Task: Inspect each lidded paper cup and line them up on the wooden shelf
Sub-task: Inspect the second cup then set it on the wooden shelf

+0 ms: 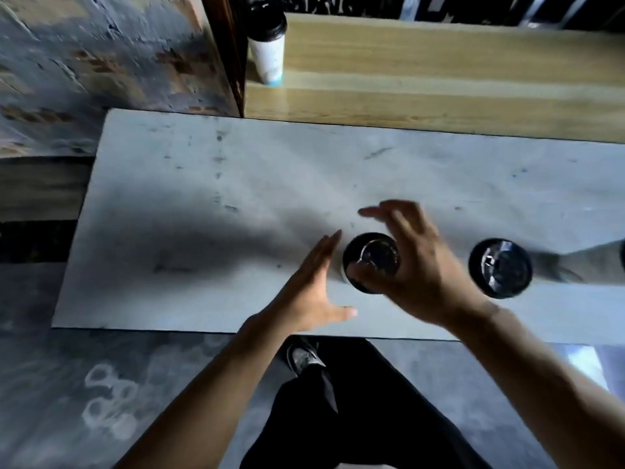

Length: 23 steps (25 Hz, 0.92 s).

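Note:
A white paper cup with a black lid (pixel 370 262) stands near the front of the grey table (pixel 209 214), seen from above. My right hand (pixel 416 265) curls over its right side, thumb on the near rim, fingers spread above the far side. My left hand (pixel 314 292) is flat and open just left of the cup, fingertips close to it. A second black-lidded cup (pixel 500 267) stands on the table to the right. A third cup (pixel 267 45) stands upright at the left end of the wooden shelf (pixel 439 52) behind the table.
A worn plaster wall (pixel 101 52) rises at the left, with a dark post (pixel 226 52) beside the shelf. Below the table's front edge are my dark trousers and a shoe (pixel 304 357) on the stained floor.

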Each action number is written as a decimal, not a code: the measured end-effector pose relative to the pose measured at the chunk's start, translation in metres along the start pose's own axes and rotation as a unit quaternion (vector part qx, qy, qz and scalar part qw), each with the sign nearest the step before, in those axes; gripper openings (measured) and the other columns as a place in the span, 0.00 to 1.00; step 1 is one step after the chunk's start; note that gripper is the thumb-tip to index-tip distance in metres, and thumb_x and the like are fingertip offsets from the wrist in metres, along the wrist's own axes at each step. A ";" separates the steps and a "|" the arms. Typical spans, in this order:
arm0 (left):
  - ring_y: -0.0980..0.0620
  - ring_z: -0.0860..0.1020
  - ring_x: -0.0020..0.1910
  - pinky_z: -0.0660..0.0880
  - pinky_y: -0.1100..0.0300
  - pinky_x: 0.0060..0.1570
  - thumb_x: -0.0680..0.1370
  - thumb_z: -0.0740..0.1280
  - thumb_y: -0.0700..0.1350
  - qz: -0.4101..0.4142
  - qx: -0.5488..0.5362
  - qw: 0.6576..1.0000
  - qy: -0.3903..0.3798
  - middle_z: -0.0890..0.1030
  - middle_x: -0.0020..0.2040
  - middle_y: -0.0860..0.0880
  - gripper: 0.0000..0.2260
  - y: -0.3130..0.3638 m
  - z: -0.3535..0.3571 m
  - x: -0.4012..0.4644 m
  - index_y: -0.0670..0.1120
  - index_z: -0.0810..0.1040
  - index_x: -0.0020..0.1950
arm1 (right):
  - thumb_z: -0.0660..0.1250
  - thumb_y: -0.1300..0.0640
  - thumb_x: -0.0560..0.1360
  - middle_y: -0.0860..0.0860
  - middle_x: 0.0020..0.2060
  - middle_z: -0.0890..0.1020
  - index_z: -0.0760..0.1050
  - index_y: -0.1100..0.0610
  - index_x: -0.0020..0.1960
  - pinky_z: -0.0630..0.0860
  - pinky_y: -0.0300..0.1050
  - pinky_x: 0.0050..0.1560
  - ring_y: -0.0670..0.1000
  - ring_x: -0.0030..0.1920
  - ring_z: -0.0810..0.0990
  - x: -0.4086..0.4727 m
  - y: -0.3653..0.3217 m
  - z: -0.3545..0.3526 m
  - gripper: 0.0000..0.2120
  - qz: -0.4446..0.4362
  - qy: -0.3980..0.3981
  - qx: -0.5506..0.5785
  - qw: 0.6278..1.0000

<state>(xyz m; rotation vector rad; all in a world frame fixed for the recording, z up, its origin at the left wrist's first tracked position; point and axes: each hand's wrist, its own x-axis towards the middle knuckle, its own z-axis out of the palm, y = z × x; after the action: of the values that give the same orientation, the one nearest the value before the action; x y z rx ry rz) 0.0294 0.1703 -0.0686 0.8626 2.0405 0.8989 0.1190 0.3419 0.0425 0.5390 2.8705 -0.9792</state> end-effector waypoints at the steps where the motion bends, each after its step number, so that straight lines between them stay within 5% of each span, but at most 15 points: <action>1: 0.55 0.61 0.80 0.63 0.58 0.78 0.66 0.80 0.52 0.015 -0.004 1.000 0.017 0.61 0.82 0.51 0.51 0.005 0.013 0.004 0.51 0.54 0.82 | 0.72 0.38 0.69 0.56 0.71 0.70 0.70 0.47 0.74 0.73 0.51 0.69 0.58 0.70 0.73 -0.014 0.003 0.011 0.37 0.008 -0.018 -0.016 1.000; 3: 0.53 0.75 0.70 0.74 0.56 0.66 0.68 0.79 0.46 0.000 -0.057 0.996 0.065 0.74 0.73 0.47 0.40 0.023 0.031 0.011 0.47 0.65 0.76 | 0.76 0.42 0.69 0.58 0.73 0.68 0.68 0.49 0.76 0.73 0.55 0.70 0.61 0.71 0.71 -0.030 0.010 0.030 0.39 0.015 -0.034 -0.051 0.998; 5: 0.53 0.80 0.59 0.73 0.64 0.54 0.70 0.77 0.42 -0.036 -0.070 0.990 0.118 0.82 0.63 0.49 0.30 0.041 0.035 0.012 0.47 0.72 0.70 | 0.78 0.51 0.69 0.58 0.72 0.70 0.70 0.52 0.75 0.73 0.52 0.69 0.62 0.69 0.73 -0.031 0.015 0.036 0.36 0.020 -0.014 -0.033 0.999; 9: 0.65 0.79 0.44 0.72 0.68 0.43 0.67 0.79 0.46 -0.046 -0.078 0.988 0.121 0.81 0.46 0.62 0.24 0.070 0.028 -0.014 0.59 0.76 0.59 | 0.77 0.54 0.70 0.53 0.66 0.78 0.74 0.49 0.71 0.73 0.40 0.62 0.53 0.63 0.79 -0.035 0.021 0.002 0.30 0.037 0.007 0.071 0.997; 13: 0.58 0.83 0.46 0.81 0.58 0.45 0.66 0.78 0.55 -0.020 -0.061 0.989 0.137 0.85 0.50 0.54 0.22 0.118 0.014 -0.029 0.57 0.77 0.58 | 0.73 0.39 0.71 0.46 0.54 0.87 0.77 0.42 0.58 0.82 0.53 0.56 0.48 0.53 0.86 -0.036 0.041 -0.051 0.18 0.071 -0.030 0.230 0.970; 17: 0.53 0.84 0.44 0.82 0.53 0.42 0.66 0.75 0.63 -0.076 -0.024 0.989 0.122 0.86 0.46 0.53 0.23 0.190 0.012 -0.031 0.53 0.77 0.54 | 0.61 0.22 0.70 0.54 0.45 0.86 0.80 0.48 0.53 0.78 0.62 0.57 0.52 0.47 0.84 -0.036 0.064 -0.102 0.32 0.057 -0.001 0.322 0.945; 19: 0.55 0.84 0.46 0.82 0.54 0.44 0.67 0.75 0.65 -0.100 -0.018 0.988 0.116 0.85 0.48 0.54 0.24 0.222 0.013 -0.027 0.53 0.76 0.56 | 0.58 0.26 0.75 0.57 0.47 0.85 0.81 0.48 0.52 0.77 0.63 0.59 0.53 0.46 0.83 -0.033 0.076 -0.118 0.28 0.057 0.010 0.340 0.939; 23: 0.55 0.84 0.45 0.82 0.54 0.43 0.66 0.74 0.65 -0.139 -0.024 0.981 0.133 0.85 0.47 0.54 0.24 0.266 0.023 -0.021 0.52 0.75 0.54 | 0.59 0.48 0.79 0.52 0.50 0.88 0.82 0.50 0.49 0.76 0.59 0.66 0.50 0.54 0.84 -0.021 0.084 -0.139 0.13 0.024 0.009 0.426 0.905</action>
<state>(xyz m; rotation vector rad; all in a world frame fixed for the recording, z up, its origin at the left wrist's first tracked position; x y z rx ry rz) 0.1324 0.3019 0.1412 0.4319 2.2859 0.9395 0.1749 0.4812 0.1083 0.6349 2.2794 -2.2084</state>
